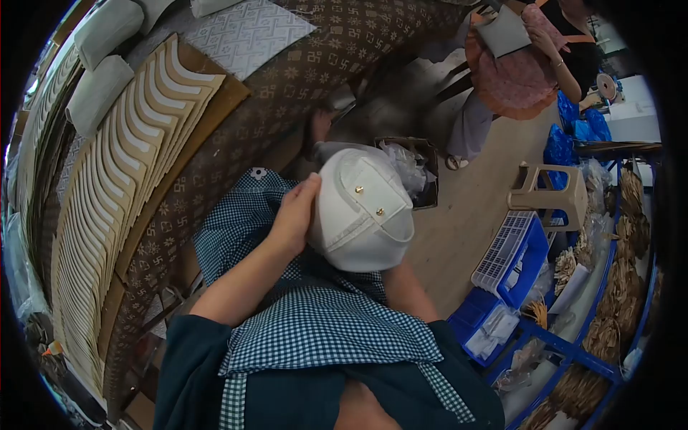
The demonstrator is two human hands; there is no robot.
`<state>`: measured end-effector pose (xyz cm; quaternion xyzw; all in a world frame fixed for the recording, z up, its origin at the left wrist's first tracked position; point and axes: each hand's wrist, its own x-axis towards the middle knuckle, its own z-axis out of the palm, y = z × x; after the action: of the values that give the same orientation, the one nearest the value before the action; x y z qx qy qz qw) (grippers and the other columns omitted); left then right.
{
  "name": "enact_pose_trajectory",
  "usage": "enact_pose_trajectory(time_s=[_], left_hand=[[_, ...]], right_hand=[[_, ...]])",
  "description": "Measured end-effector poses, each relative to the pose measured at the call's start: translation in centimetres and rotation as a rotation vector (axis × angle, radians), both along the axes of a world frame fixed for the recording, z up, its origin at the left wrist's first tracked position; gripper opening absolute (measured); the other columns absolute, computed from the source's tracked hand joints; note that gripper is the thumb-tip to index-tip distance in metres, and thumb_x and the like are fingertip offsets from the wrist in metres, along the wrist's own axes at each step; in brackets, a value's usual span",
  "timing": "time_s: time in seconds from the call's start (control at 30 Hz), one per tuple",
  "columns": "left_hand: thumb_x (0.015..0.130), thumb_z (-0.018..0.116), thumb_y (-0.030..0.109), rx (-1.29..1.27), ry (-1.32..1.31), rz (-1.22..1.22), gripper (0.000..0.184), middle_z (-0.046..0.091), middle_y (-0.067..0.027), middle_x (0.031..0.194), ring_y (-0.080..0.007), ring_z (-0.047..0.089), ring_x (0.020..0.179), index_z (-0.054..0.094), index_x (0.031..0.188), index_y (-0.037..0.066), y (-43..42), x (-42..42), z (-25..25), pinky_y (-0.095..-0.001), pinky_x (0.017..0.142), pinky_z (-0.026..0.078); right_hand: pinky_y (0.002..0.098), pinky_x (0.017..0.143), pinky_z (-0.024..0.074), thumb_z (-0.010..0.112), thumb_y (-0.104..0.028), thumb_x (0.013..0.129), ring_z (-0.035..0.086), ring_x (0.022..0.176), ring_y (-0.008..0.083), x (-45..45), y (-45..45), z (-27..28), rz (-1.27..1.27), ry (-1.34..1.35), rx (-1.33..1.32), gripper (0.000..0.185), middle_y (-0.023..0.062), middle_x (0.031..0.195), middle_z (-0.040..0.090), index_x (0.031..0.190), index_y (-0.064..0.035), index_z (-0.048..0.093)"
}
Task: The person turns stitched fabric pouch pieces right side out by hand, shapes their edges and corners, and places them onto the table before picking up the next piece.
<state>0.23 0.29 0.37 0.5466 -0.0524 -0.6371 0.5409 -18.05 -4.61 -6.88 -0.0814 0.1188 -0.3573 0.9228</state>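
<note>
In the middle of the head view is a white handbag (358,236) of smooth, leather-like material, held in front of my apron. It has two gold studs and curved handle straps on the side facing me. My left hand (294,213) grips its left edge, thumb on the near side and the other fingers mostly out of sight. My right forearm runs up behind the bag from the lower right. The bag covers my right hand, so its fingers do not show.
Stacked boards with curved white strips (136,154) lie on the patterned cloth-covered table (301,64) at left. A carton (428,175) of plastic bags sits beyond my lap. At right are a beige stool (552,190), blue crates (512,251) and a blue rack. Another person holds a pale panel (504,32).
</note>
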Motion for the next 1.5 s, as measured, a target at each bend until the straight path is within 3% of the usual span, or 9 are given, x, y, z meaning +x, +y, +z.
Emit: enact_pose_trajectory(time_s=[0.03,0.1,0.17,0.37,0.63,0.93,1.03,1.17,1.5], left_hand=[[0.097,0.053,0.041,-0.037,-0.091,0.039,0.042,0.066,-0.0044,0.097,-0.0131,0.058,0.089,0.063,0.111,0.003,-0.2,1.1,0.5,-0.0250,0.081,0.045],[0.098,0.054,0.035,-0.139,-0.241,0.064,0.035,0.063,0.0010,0.083,-0.0073,0.053,0.075,0.067,0.096,0.003,-0.4,3.6,0.4,-0.0211,0.069,0.043],[0.098,0.054,0.034,-0.207,-0.375,0.092,0.035,0.058,0.0043,0.074,-0.0048,0.047,0.067,0.065,0.085,0.003,-0.8,4.7,1.8,-0.0206,0.062,0.040],[0.098,0.055,0.028,-0.360,-0.626,-0.046,0.035,0.047,0.0073,0.065,-0.0038,0.040,0.062,0.058,0.072,0.005,-1.1,6.1,0.9,-0.0212,0.056,0.034],[0.098,0.055,0.026,-0.389,-0.549,0.078,0.033,0.046,0.0079,0.065,-0.0032,0.039,0.062,0.057,0.072,0.006,0.0,6.3,0.1,-0.0209,0.055,0.033],[0.090,0.064,0.025,-0.330,-0.950,-0.156,0.031,0.053,-0.0008,0.057,-0.0089,0.050,0.054,0.063,0.071,0.000,-2.1,5.0,2.3,-0.0242,0.052,0.041],[0.084,0.068,0.030,-0.186,-1.092,-0.375,0.028,0.061,-0.0075,0.069,-0.0199,0.059,0.062,0.067,0.088,0.002,-3.3,4.9,3.6,-0.0315,0.066,0.049],[0.077,0.072,0.036,-0.437,-1.361,-0.454,0.062,0.050,-0.0170,0.132,-0.0325,0.048,0.120,0.053,0.131,0.013,-3.7,3.7,3.3,-0.0462,0.099,0.038],[0.073,0.055,0.004,-0.470,-1.593,-0.851,0.046,0.053,-0.0104,0.134,-0.0319,0.052,0.119,0.070,0.114,0.018,-5.1,4.1,1.2,-0.0403,0.098,0.045]], right_hand=[[0.0368,0.097,0.0469,0.050,-0.019,0.098,0.053,0.121,0.0234,-0.7,1.3,1.2,-0.037,0.718,-0.448,0.047,0.0112,0.143,0.046,0.143,-0.0069,0.041],[0.0294,0.087,0.0492,0.052,-0.015,0.098,0.061,0.103,0.0173,-1.9,2.4,2.8,0.049,1.126,-0.573,0.030,0.0084,0.116,0.065,0.124,-0.0040,0.060],[0.0223,0.078,0.0474,0.056,-0.014,0.096,0.061,0.085,0.0106,-4.5,1.9,3.4,-0.113,1.144,-0.456,0.021,0.0025,0.088,0.067,0.106,-0.0003,0.068],[0.0238,0.075,0.0486,0.065,-0.014,0.090,0.059,0.085,0.0109,-2.7,0.3,14.9,-0.488,1.087,-1.016,0.025,0.0055,0.098,0.064,0.109,0.0015,0.065],[0.0294,0.086,0.0481,0.070,-0.030,0.085,0.058,0.097,0.0178,0.1,0.6,15.8,-0.400,1.061,-1.137,0.047,0.0130,0.120,0.057,0.119,0.0026,0.061],[0.0312,0.075,0.0516,0.075,-0.028,0.080,0.064,0.084,0.0221,1.1,-0.4,14.5,0.095,1.362,-1.218,0.040,0.0099,0.093,0.067,0.106,0.0008,0.066],[0.0294,0.069,0.0516,0.073,-0.026,0.082,0.065,0.074,0.0179,1.1,-0.2,12.2,0.246,1.127,-0.834,0.034,0.0078,0.082,0.068,0.101,0.0013,0.067],[0.0271,0.065,0.0503,0.071,-0.025,0.084,0.063,0.074,0.0110,1.4,0.4,10.3,0.166,0.987,-0.683,0.030,0.0077,0.079,0.068,0.096,0.0022,0.067],[0.0413,0.065,0.0516,0.067,-0.024,0.081,0.064,0.071,0.0333,2.1,0.1,9.1,0.220,1.482,-1.419,0.027,0.0167,0.082,0.064,0.084,0.0027,0.065]])
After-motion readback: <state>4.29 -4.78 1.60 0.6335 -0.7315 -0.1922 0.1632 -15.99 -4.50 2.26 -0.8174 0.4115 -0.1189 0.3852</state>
